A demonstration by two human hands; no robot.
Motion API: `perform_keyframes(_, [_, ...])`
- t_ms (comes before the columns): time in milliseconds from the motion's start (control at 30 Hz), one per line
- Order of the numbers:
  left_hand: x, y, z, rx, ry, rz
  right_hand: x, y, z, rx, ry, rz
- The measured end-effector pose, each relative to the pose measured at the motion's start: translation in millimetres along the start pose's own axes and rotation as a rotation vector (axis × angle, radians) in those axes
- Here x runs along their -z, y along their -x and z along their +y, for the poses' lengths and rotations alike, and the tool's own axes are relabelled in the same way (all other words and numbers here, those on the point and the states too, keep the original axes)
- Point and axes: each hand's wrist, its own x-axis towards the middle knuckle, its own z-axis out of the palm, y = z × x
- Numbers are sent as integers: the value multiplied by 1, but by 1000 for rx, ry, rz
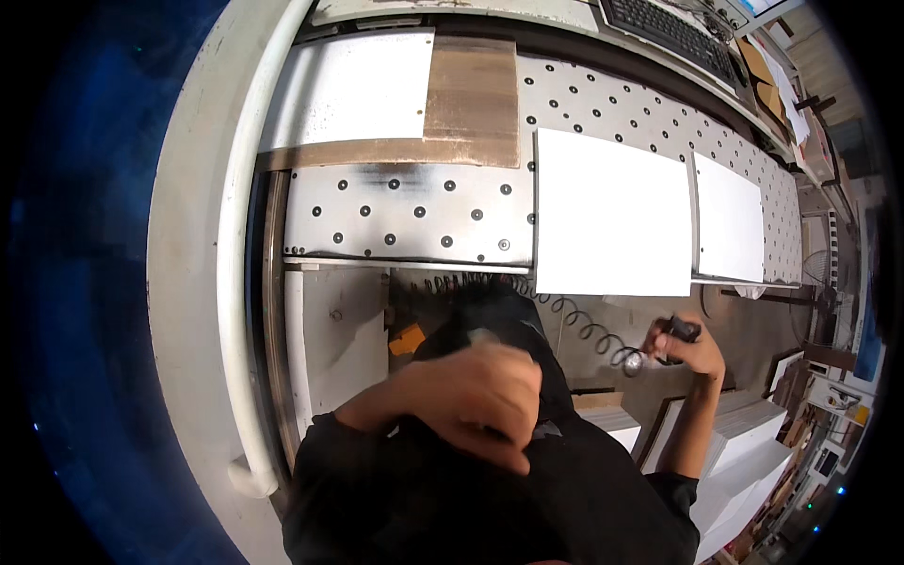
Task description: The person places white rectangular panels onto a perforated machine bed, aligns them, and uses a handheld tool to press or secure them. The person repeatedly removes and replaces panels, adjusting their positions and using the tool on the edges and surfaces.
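My right hand (695, 350) is out to the right, wrapped round a black air blow gun (678, 330). A dark coiled hose (589, 330) stretches from the gun to under the table edge. In front of my body my left hand (480, 395) is curled closed, slightly blurred; whatever it may hold is hidden. Beyond my hands a large white panel (612, 212) lies on the metal table (377, 221), its near end jutting past the edge. A smaller white panel (730, 217) lies to its right. Neither hand touches the panels.
A brown board (476, 94) with a white panel (353, 89) on top lies at the far left. A white rail (247, 235) runs along the left side. Stacked white panels (744, 433) stand at the lower right. A keyboard (673, 42) sits at the back.
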Motion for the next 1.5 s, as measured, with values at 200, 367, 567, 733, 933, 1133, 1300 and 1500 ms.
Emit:
perform_keyframes(200, [115,39,-73,433,-790,636,-18,-50,14,304,-361,648])
perform_keyframes(367, [233,58,-124,626,-1098,877,-30,-83,15,-84,-280,380])
perform_keyframes(567, [327,100,-198,859,-1602,668,-80,-108,27,-162,-209,60])
perform_keyframes(733, [291,110,-231,1102,-1696,589,-87,-117,26,-110,-81,121])
perform_keyframes(933, [189,100,-229,1018,-1724,602,-105,-145,27,-56,269,133])
perform_keyframes(1133, [84,90,-208,876,-1629,589,-88,-169,22,-178,57,215])
perform_keyframes(1300, [69,87,-187,773,-1182,624,-91,-175,15,104,-51,282])
perform_keyframes(1500, [-1,11,-115,769,-323,485,-138,-177,-44,385,-77,266])
